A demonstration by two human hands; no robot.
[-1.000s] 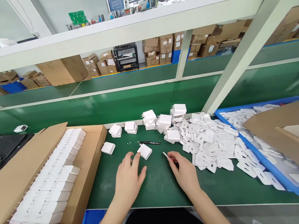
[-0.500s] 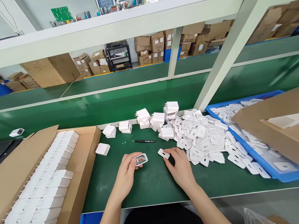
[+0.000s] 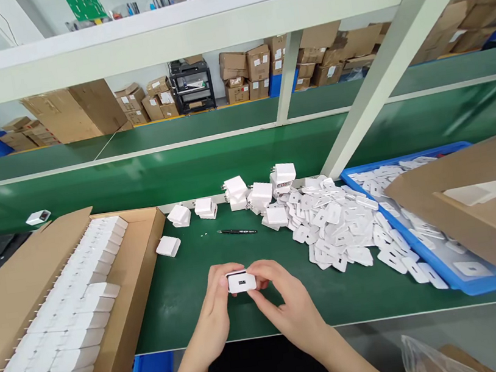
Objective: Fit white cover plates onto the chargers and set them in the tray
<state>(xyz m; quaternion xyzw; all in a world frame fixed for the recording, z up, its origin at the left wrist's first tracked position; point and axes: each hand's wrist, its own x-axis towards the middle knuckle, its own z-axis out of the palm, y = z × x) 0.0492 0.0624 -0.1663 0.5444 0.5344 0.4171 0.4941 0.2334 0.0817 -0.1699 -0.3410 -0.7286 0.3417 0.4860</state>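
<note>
My left hand [image 3: 214,314] grips a white charger housing [image 3: 236,272], which is mostly hidden behind the part in front of it. That part is a white end cover [image 3: 242,283] with a small dark port slot, pinched between the thumb and fingers of my right hand [image 3: 286,297]. The cover lies over the housing's open end, and a dark line shows along its top edge; whether it sits flush I cannot tell. Beyond my hands lies a black pen-like tool [image 3: 237,232]. A large pile of loose white covers [image 3: 336,223] spreads to the right.
White chargers [image 3: 260,195] stand in small stacks along the bench's back edge. At left, an open cardboard box [image 3: 149,267] holds rows of chargers. A blue tray [image 3: 429,265] of covers is at right, partly under a cardboard box [image 3: 486,208]. A slanted post [image 3: 367,83] rises behind.
My right hand has moved left with the cover and brought it against the housing in my left hand. The housing's open end, with parts visible inside before, is now covered.
</note>
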